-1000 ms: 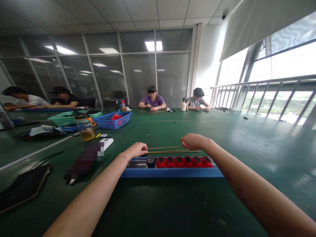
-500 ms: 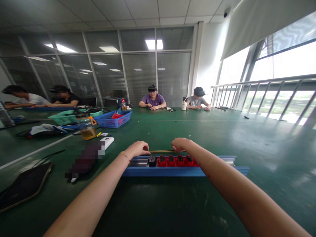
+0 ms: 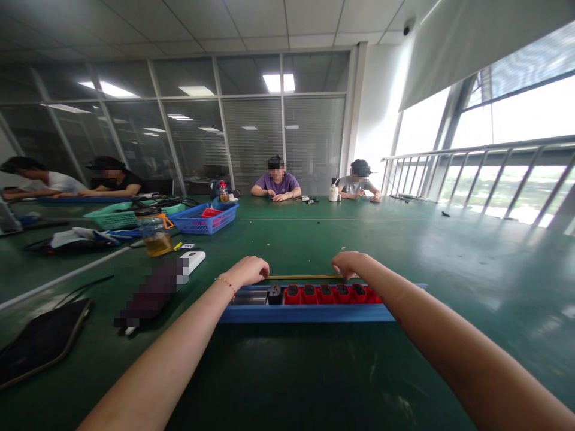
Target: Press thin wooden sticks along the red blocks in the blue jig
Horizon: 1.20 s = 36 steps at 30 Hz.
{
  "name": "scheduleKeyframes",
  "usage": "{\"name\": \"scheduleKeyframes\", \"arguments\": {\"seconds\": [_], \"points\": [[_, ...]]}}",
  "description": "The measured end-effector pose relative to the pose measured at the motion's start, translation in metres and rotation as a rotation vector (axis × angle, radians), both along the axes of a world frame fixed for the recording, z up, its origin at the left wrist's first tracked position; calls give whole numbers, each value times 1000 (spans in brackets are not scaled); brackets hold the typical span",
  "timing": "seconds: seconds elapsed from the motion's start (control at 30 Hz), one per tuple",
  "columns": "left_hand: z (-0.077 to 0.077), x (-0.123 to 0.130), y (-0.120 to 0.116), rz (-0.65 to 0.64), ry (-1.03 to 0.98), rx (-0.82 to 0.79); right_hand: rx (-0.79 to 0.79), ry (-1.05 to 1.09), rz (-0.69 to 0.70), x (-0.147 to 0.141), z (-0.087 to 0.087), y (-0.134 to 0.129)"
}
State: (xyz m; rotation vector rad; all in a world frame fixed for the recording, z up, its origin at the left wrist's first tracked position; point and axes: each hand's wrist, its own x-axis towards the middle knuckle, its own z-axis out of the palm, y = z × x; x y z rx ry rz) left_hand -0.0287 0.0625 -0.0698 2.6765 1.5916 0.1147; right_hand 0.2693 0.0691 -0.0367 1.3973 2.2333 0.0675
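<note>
A blue rail-like housing [image 3: 305, 313] lies lengthwise in front of me on the green table. In its channel sit several red sockets with black faces [image 3: 326, 294] in a row, and one black socket [image 3: 275, 294] at their left. Just behind the housing runs a thin yellow strip [image 3: 305, 277]. My left hand [image 3: 252, 270], a beaded bracelet at its wrist, is curled closed at the strip's left end. Further right, my right hand [image 3: 351, 264] is closed over the strip, its fingertips partly hidden. My right forearm covers the housing's right part.
To the left are a jar of amber liquid [image 3: 158, 239], a blue basket [image 3: 206, 220], a green basket [image 3: 112, 216], a white-ended object [image 3: 194, 262] and a dark phone-like slab [image 3: 42, 338]. Across the table sit co-workers; a white bottle [image 3: 333, 193] stands there.
My right hand has moved right along the yellow strip, so a longer stretch shows between my hands. My left hand stays at the left end. The view has shifted slightly.
</note>
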Motion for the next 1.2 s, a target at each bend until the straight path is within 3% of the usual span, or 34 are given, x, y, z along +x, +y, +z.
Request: {"name": "scheduleKeyframes", "arguments": {"seconds": [0.27, 0.43, 0.6, 0.77, 1.07, 1.2], "points": [[-2, 8, 4, 17, 43, -43, -10, 82, 21, 11, -9, 1], [6, 13, -1, 5, 76, 33, 127, 196, 8, 29, -4, -1], [24, 11, -10, -8, -108, 152, 307, 317, 34, 51, 13, -15], [39, 13, -30, -55, -318, 188, 464, 609, 114, 70, 22, -44], [45, 28, -72, -48, -519, 18, 551, 809, 130, 72, 5, -88], [48, 33, -86, -2, -602, 20, 586, 891, 107, 70, 1, -101]]}}
